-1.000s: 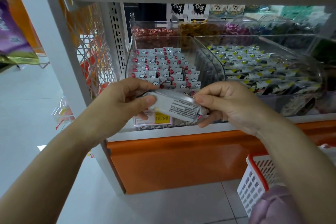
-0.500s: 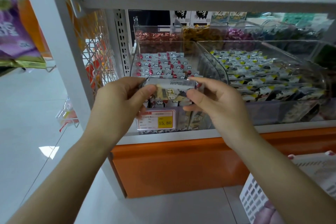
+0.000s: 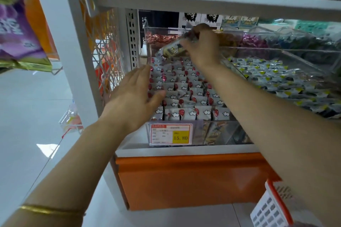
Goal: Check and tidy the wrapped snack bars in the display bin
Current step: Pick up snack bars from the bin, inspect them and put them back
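A clear display bin (image 3: 217, 132) on the lower shelf holds several rows of wrapped snack bars (image 3: 184, 96), white with red dots and cloud prints. My right hand (image 3: 201, 46) reaches over the back of the bin and grips one wrapped snack bar (image 3: 171, 49), tilted, above the rear rows. My left hand (image 3: 134, 96) hovers at the bin's left front with its fingers straight and spread, holding nothing; whether it touches the bin wall I cannot tell.
A price tag (image 3: 170, 134) reading 15.80 hangs on the bin's front. To the right another clear bin (image 3: 287, 51) holds yellow-marked bars. Candy bins stand behind. An upper shelf (image 3: 203, 0) overhangs. A white and orange basket (image 3: 271, 208) sits low right.
Both hands held the bar in front of the bin before. Now my left hand has let go and opened, and my right hand has carried the bar up to the bin's back.
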Motion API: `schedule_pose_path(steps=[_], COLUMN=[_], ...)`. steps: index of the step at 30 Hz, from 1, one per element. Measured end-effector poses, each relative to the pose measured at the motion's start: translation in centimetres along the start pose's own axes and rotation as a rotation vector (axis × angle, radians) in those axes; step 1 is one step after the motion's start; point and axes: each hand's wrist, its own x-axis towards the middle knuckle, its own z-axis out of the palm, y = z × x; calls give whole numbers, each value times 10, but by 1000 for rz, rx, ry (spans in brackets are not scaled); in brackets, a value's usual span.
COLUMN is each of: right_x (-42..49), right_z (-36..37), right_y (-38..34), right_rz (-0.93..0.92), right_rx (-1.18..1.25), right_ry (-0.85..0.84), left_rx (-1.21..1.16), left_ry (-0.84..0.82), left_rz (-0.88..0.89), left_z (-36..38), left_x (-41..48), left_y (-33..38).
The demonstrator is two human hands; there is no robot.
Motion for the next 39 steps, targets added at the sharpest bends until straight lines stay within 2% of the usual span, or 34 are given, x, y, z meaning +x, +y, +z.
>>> schedule_pose_path(steps=[3,12,14,17,22,25,28,32,36,39], right_x=[23,36,40,53,60,58,60,57,40,9], right_z=[22,69,71,75,101,108,104,76,36,-3], right_y=[0,12,16,20,26,26,23,9,-5,-16], right_rz=[-87,-174,-146,-112,-259,-273,-243,-64,75,250], right_rx=[-169,-487,-475,-428,-795,-899,-756,-250,-2,342], right_ry=[-85,-630,-594,-422,-325,-340,-302,-167,-17,22], left_rx=[-24,-78,-93,-106,-144,-150,-153,-171,-252,-282], left_ry=[1,6,-2,-11,-24,-12,-17,-11,-33,43], left_rz=[12,47,50,49,53,66,63,59,25,-51], left_z=[2,5,6,7,8,8,8,10,8,2], left_x=[1,1,1,2,1,1,1,1,0,-3], left_y=[-1,-7,-8,-8,-9,-9,-9,-9,-8,-4])
